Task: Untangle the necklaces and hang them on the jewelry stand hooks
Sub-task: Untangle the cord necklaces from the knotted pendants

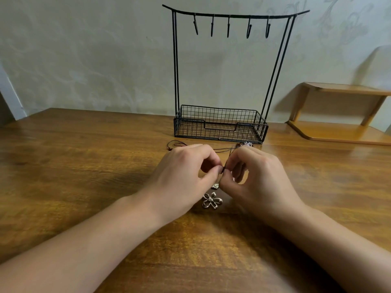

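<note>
We are pinching the tangled necklace cords (pixel 222 150) between both hands, left hand (pixel 184 178) and right hand (pixel 258 178) fingers (pixel 213 173) closed tight, above the surface (pixel 84 166).

Thin dark necklace cords (pixel 224 150) run tangled from between the pinching fingertips (pixel 218 170) back past the knuckles; a pale flower pendant (pixel 211 200) lies flat just below the fingers, perhaps metal. Beyond them the black wire jewelry stand (pixel 221 123) stands upright, its five hooks (pixel 228 27) bare

No readable text, label or number shows on anything here.
</note>
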